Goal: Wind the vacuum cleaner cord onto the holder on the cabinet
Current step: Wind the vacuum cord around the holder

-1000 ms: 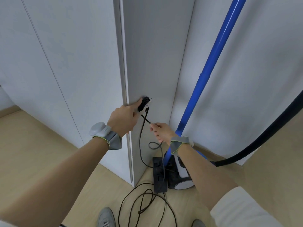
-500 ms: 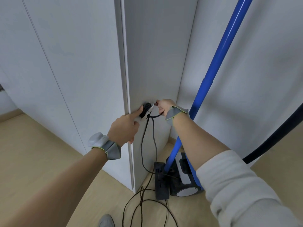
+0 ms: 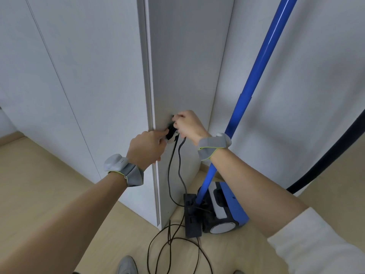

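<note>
The left hand [image 3: 147, 148] pins the black holder [image 3: 171, 133] on the cabinet [image 3: 185, 76] side; the right hand [image 3: 188, 125] pinches the cord [image 3: 180, 165] at its top. Most of the cord lies looped on the floor [image 3: 49, 194]. Slack could slip off the holder, or the floor loops could knot and snag.

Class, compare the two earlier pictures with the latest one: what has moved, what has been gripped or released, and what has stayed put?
The right hand rose from below the small black holder on the grey cabinet side panel, carrying the thin black cord up and over it; two strands now hang down. Nothing was released. The left hand stayed pressed at the holder, and the blue vacuum cleaner kept its place.
</note>
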A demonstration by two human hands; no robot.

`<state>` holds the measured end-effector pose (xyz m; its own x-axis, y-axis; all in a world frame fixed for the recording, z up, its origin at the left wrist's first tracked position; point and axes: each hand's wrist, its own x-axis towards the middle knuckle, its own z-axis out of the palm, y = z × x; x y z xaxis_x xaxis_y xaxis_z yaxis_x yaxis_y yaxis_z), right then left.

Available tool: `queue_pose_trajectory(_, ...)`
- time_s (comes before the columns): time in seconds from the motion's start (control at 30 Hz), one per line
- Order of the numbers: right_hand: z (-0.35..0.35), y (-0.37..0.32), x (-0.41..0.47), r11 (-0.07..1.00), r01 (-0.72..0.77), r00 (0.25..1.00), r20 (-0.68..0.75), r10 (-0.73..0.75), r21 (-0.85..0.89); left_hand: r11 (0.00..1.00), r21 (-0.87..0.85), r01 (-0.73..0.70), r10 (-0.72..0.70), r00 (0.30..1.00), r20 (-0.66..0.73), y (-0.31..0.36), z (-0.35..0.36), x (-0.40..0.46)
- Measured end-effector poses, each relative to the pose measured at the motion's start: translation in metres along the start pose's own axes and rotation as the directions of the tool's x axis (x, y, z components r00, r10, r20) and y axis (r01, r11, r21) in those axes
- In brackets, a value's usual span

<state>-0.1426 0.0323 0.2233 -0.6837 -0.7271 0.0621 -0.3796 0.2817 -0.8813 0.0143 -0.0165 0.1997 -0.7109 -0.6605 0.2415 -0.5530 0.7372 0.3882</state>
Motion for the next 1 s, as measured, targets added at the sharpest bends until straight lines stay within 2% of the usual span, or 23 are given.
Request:
queue_pose_trajectory(0.2,0.029,0.013,-0.041,0.968,0.14,0.981,-0.102,-0.163,-0.209,0.989,0.137,-0.051,0.081,0.972,-0.222,-0.007,-0.003,-0.001)
queue_pose_trajectory(0.4,0.051,0.036,-0.073,0.888,0.295,0.938,-0.068,-0.339,-0.354,0.99,0.117,-0.082,0.104,0.976,-0.192,-0.006,0.002,0.0)
queue_pose_trajectory(0.57,0.07,0.056,-0.084,0.837,0.348,0.907,-0.074,-0.414,-0.423,0.99,0.124,-0.072,0.083,0.993,-0.087,0.0,0.003,0.004)
queue_pose_trajectory(0.67,0.082,0.072,-0.088,0.856,0.344,0.921,-0.04,-0.388,-0.386,0.993,0.088,-0.074,0.076,0.997,-0.012,0.001,0.007,0.008)
queue_pose_trajectory(0.73,0.084,0.088,-0.085,0.901,0.311,0.943,-0.021,-0.332,-0.303,0.996,0.061,-0.072,0.071,0.997,0.02,0.002,0.009,0.01)
queue_pose_trajectory(0.8,0.08,0.109,-0.07,0.958,0.198,0.978,-0.018,-0.206,-0.208,0.997,0.053,-0.06,0.059,0.998,0.022,0.0,0.009,0.01)
queue_pose_trajectory(0.87,0.07,0.13,-0.053,0.982,0.05,0.999,-0.006,-0.052,-0.184,0.997,0.051,-0.055,0.054,0.998,0.012,0.0,0.008,0.009)
queue_pose_trajectory(1.0,0.044,0.152,-0.025,0.975,-0.17,0.98,0.08,0.182,-0.141,0.997,0.052,-0.048,0.047,0.999,0.025,0.001,0.008,0.006)
